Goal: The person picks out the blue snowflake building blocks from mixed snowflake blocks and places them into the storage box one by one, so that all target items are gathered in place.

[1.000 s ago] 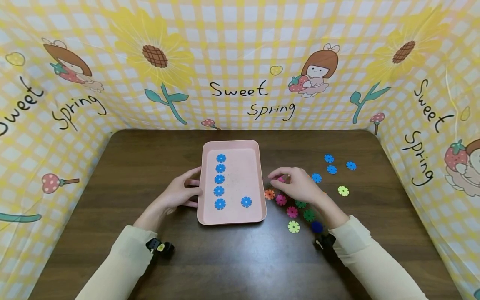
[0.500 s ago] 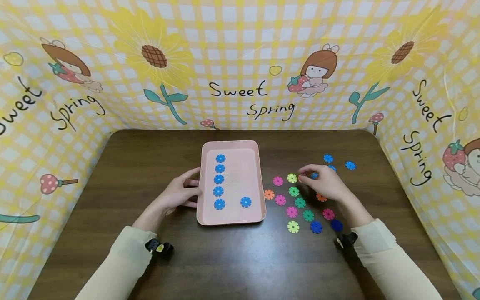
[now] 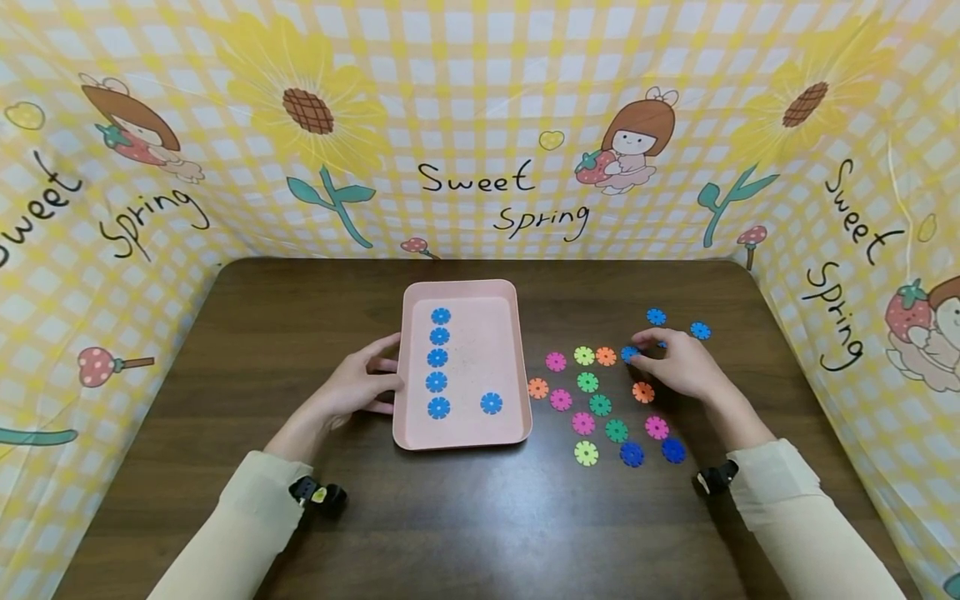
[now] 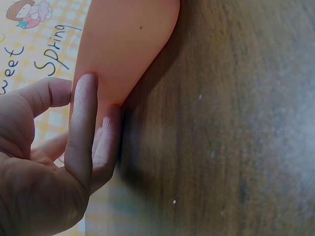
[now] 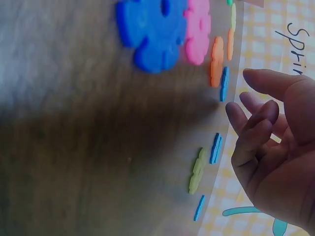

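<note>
My left hand (image 3: 360, 385) rests its fingers against the left side of a pink tray (image 3: 527, 417); in the left wrist view the fingertips (image 4: 87, 81) touch the tray's outer wall. Inside the tray, several blue notched plastic discs (image 3: 437, 357) form a column on the left, and one blue disc (image 3: 491, 403) lies at lower right. My right hand (image 3: 678, 367) hovers at a blue disc (image 3: 628, 355) on the table, thumb and fingers apart. The right wrist view shows that disc (image 5: 225, 84) beyond the gap between thumb and fingers. Another blue disc is mostly hidden behind the hand.
Between tray and right hand lie several loose discs: pink (image 3: 561, 400), green (image 3: 600, 405), orange (image 3: 605, 356), yellow-green (image 3: 587, 453) and dark blue (image 3: 673, 451). Two blue discs, one a light blue disc (image 3: 700, 331), lie farther back right. Checked cloth (image 3: 480, 108) surrounds the brown table (image 3: 465, 525).
My right hand has moved rightward from over the pink disc, past the yellow-green and orange ones, to the blue disc. Discs it covered now show. My left hand stays at the tray.
</note>
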Action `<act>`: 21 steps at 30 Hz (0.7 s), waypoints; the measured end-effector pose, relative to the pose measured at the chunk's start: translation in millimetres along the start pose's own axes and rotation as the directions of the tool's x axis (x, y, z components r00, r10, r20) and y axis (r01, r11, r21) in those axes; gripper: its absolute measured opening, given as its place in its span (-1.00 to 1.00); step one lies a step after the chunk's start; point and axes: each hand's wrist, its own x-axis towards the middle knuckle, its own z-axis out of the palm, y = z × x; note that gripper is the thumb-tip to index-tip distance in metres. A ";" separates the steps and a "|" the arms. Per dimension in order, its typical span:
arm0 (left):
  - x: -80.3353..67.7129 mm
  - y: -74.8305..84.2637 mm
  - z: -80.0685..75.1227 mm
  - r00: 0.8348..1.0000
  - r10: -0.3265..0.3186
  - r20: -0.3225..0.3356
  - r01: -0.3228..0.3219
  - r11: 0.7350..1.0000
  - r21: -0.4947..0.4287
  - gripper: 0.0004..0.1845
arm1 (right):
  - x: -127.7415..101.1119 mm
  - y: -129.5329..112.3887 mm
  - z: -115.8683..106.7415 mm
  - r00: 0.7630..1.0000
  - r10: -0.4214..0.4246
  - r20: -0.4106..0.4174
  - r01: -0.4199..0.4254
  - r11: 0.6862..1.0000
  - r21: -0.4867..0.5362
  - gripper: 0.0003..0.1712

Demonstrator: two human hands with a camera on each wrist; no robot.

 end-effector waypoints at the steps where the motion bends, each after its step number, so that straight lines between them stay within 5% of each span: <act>1: -0.2 0.0 -0.1 1.000 -0.001 -0.001 0.001 1.000 0.000 -0.07 | 1.0 0.5 0.0 1.000 -0.008 0.002 0.008 1.000 -0.019 -0.52; 11: -1.4 1.0 0.4 1.000 -0.006 0.002 0.006 1.000 -0.011 -0.07 | 8.6 -1.5 0.4 0.998 -0.043 0.054 0.051 0.987 -0.155 -0.49; 21: -0.7 0.6 0.5 1.000 -0.005 0.002 0.005 1.000 -0.012 -0.07 | 9.6 -7.1 -2.0 0.997 -0.022 0.079 0.034 0.989 -0.144 -0.56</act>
